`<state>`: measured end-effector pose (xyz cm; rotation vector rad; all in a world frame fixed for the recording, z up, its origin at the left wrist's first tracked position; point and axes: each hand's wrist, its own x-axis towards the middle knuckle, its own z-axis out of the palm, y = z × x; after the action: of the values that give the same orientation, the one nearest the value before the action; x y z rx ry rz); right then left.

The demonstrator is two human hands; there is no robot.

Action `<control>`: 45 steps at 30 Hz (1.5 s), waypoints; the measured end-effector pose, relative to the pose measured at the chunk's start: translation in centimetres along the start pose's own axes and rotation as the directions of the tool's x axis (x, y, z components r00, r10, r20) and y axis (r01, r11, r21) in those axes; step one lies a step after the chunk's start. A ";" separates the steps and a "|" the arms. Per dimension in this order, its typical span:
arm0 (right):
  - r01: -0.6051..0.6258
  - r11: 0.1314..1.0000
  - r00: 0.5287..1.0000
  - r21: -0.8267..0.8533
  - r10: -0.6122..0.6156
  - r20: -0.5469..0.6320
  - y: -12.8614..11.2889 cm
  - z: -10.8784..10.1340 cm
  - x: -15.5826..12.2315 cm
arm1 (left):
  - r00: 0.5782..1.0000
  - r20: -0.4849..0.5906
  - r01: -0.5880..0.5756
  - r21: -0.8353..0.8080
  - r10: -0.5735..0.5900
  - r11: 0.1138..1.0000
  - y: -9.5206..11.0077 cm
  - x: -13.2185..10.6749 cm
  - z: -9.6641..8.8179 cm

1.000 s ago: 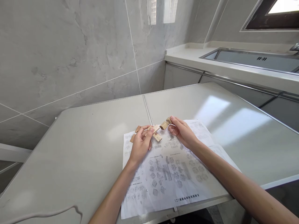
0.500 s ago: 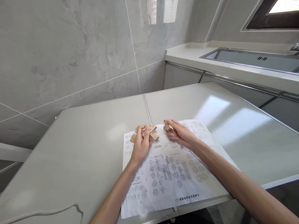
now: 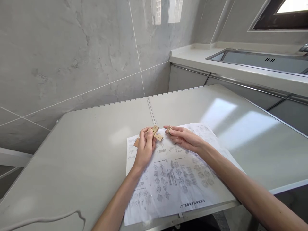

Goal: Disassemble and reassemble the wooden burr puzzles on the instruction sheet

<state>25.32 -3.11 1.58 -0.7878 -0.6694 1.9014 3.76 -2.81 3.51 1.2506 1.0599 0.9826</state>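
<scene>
Several wooden puzzle pieces (image 3: 159, 137), joined in a cross-like cluster, are gripped by my left hand (image 3: 145, 146), thumb on top. Their ends stick out on both sides of the fingers. A short way to the right, my right hand (image 3: 186, 138) pinches a single wooden puzzle piece (image 3: 168, 129) between thumb and fingers, much of it hidden. The two hands are apart, and the single piece does not touch the cluster. Both are held above a printed instruction sheet (image 3: 192, 197) covered in small diagrams, which lies creased on the table.
The light grey folding table (image 3: 96, 154) has a seam down its middle. A grey tiled wall (image 3: 84, 57) stands behind it. On the right is a white counter (image 3: 190, 57) with a sink (image 3: 255, 61). A pale cord (image 3: 43, 219) lies at the front left.
The piece in my right hand has turned and shifted slightly left. In my left hand the cluster has tilted a little, its upper end rising.
</scene>
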 end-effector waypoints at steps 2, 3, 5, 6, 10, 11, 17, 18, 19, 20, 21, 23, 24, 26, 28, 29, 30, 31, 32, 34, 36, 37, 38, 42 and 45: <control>0.008 0.996 1.000 -0.090 -0.008 0.007 0.0 0.1 -0.1 | 1.000 0.005 -0.005 0.008 0.005 1.000 0.0 0.0 0.0; 0.019 0.991 1.000 -0.132 -0.019 0.003 0.0 0.2 -0.1 | 1.000 0.008 -0.011 0.012 0.011 1.000 0.0 0.0 0.0; 0.036 0.975 0.999 -0.220 -0.040 -0.014 0.1 0.3 -0.1 | 1.000 0.012 -0.026 0.015 0.026 1.000 0.0 0.1 0.0; 0.036 0.965 0.999 -0.260 -0.042 -0.020 0.2 0.4 -0.1 | 0.999 0.015 -0.032 0.013 0.031 0.999 0.0 0.1 0.0; 0.018 0.915 0.999 -0.404 0.001 0.047 0.6 0.6 0.0 | 0.998 0.024 -0.052 0.009 0.051 0.999 0.1 0.1 0.2; 0.020 0.905 0.997 -0.424 0.012 0.073 0.7 0.6 0.0 | 0.998 0.028 -0.059 0.011 0.059 0.998 0.2 0.0 0.3; 0.028 0.883 0.973 -0.469 0.084 0.215 0.9 1.1 -0.3 | 0.991 0.103 -0.095 0.079 0.087 0.992 0.0 -0.2 0.1; 0.027 0.877 0.968 -0.481 0.097 0.233 0.9 1.2 -0.4 | 0.990 0.116 -0.094 0.092 0.083 0.991 -0.1 -0.2 0.0; 0.027 0.870 0.963 -0.492 0.108 0.245 0.9 1.1 -0.4 | 0.989 0.126 -0.092 0.105 0.079 0.990 -0.2 -0.2 0.0; 0.028 0.864 0.960 -0.503 0.117 0.254 0.9 1.1 -0.5 | 0.988 0.135 -0.092 0.116 0.076 0.989 -0.3 -0.3 -0.1; 0.029 0.858 0.958 -0.514 0.124 0.260 1.0 1.0 -0.5 | 0.987 0.139 -0.091 0.124 0.074 0.988 -0.4 -0.3 -0.1; 0.032 0.849 0.955 -0.527 0.130 0.268 1.1 0.9 -0.5 | 0.987 0.140 -0.093 0.133 0.074 0.987 -0.4 -0.3 -0.1; 0.033 0.846 0.954 -0.532 0.133 0.270 1.1 0.8 -0.5 | 0.987 0.140 -0.093 0.133 0.074 0.987 -0.3 -0.3 -0.1; 0.037 0.837 0.953 -0.546 0.136 0.273 1.2 0.7 -0.4 | 0.987 0.146 -0.092 0.131 0.072 0.987 -0.2 -0.4 -0.1; 0.038 0.830 0.954 -0.557 0.136 0.269 1.3 0.7 -0.4 | 0.985 0.154 -0.092 0.134 0.071 0.987 0.0 -0.4 0.0; 0.038 0.826 0.954 -0.562 0.137 0.266 1.3 0.7 -0.4 | 0.985 0.158 -0.094 0.138 0.072 0.986 0.1 -0.4 0.0; 0.038 0.823 0.955 -0.566 0.137 0.263 1.3 0.7 -0.4 | 0.984 0.163 -0.096 0.144 0.072 0.985 0.1 -0.4 0.0; 0.038 0.821 0.956 -0.569 0.137 0.261 1.3 0.8 -0.4 | 0.982 0.171 -0.100 0.153 0.073 0.983 0.1 -0.4 0.0; 0.038 0.818 0.956 -0.574 0.137 0.258 1.3 0.8 -0.4 | 0.980 0.183 -0.105 0.167 0.074 0.980 0.2 -0.4 0.0; 0.039 0.806 0.958 -0.590 0.138 0.252 1.3 0.9 -0.4 | 0.974 0.216 -0.122 0.209 0.076 0.970 0.1 -0.5 0.1; 0.036 0.797 0.958 -0.603 0.144 0.247 1.4 1.0 -0.5 | 0.967 0.243 -0.144 0.254 0.081 0.956 0.1 -0.6 0.1; 0.033 0.797 0.957 -0.603 0.148 0.249 1.4 1.0 -0.5 | 0.964 0.252 -0.155 0.269 0.086 0.950 0.1 -0.6 0.1; 0.029 0.806 0.956 -0.591 0.151 0.253 1.4 1.0 -0.5 | 0.962 0.257 -0.163 0.275 0.091 0.947 0.0 -0.7 0.1; 0.005 0.883 0.942 -0.469 0.153 0.298 1.5 1.0 -0.3 | 0.952 0.292 -0.152 0.213 0.086 0.965 -0.1 -0.9 0.0; -0.022 0.917 0.922 -0.398 0.173 0.348 1.5 0.8 -0.2 | 0.936 0.344 -0.149 0.181 0.079 0.972 0.0 -1.0 0.1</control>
<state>23.94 -4.00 1.06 -0.7090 -1.3006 2.0649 3.61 -3.81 3.55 1.6004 0.8412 0.7235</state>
